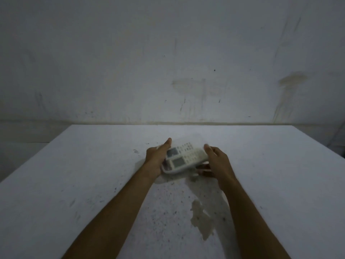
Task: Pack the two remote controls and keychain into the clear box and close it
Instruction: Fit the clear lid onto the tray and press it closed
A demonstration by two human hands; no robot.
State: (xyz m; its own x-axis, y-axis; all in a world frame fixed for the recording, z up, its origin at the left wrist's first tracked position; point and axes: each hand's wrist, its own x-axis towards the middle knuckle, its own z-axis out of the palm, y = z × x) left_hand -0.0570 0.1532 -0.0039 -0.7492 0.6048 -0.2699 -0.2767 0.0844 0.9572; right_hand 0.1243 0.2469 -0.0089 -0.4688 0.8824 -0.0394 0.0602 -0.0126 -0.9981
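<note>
White and stained, the table [93,174] carries a clear box [183,157] near its middle, in front of a scuffed wall [168,53]. Two white remote controls [184,159] lie side by side inside it. The left hand [155,158] clasps the box's left side, thumb raised along its edge. The right hand [216,161] cups the right end, fingers curled loosely. Blur hides the lid and any keychain.

no readable text, remote controls [183,158] with blurred screens and buttons, markings illegible
</note>
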